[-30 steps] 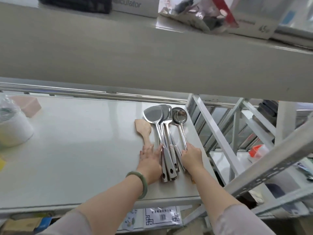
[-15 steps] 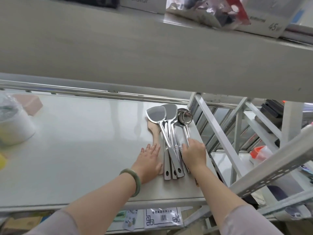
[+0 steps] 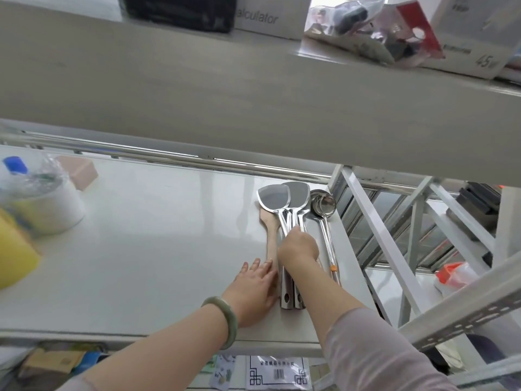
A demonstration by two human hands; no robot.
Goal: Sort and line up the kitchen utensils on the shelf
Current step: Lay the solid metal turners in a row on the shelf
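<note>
On the right end of the white shelf (image 3: pixel 141 249) lie a wooden spatula (image 3: pixel 271 232), two steel turners (image 3: pixel 275 197) (image 3: pixel 299 193) and a steel ladle (image 3: pixel 324 206), side by side with heads pointing away from me. My left hand (image 3: pixel 255 289) rests flat on the shelf, fingers apart, against the wooden spatula's handle end. My right hand (image 3: pixel 298 245) reaches over the turners' handles, fingertips pinched on a turner's neck. The hand and forearm cover part of the handles.
A wrapped white roll (image 3: pixel 42 204), a blue-capped item (image 3: pixel 15 165), a yellow object (image 3: pixel 14 258) and a pink block (image 3: pixel 77 170) stand at the shelf's left. The upper shelf board (image 3: pixel 253 103) overhangs closely. White slanted frame bars (image 3: pixel 375 230) border the right end.
The utensils sit closer together, the wooden spatula now tucked beside the turners. My right hand has moved from the ladle's handle forward onto the turners' necks. My left hand slid slightly back.
</note>
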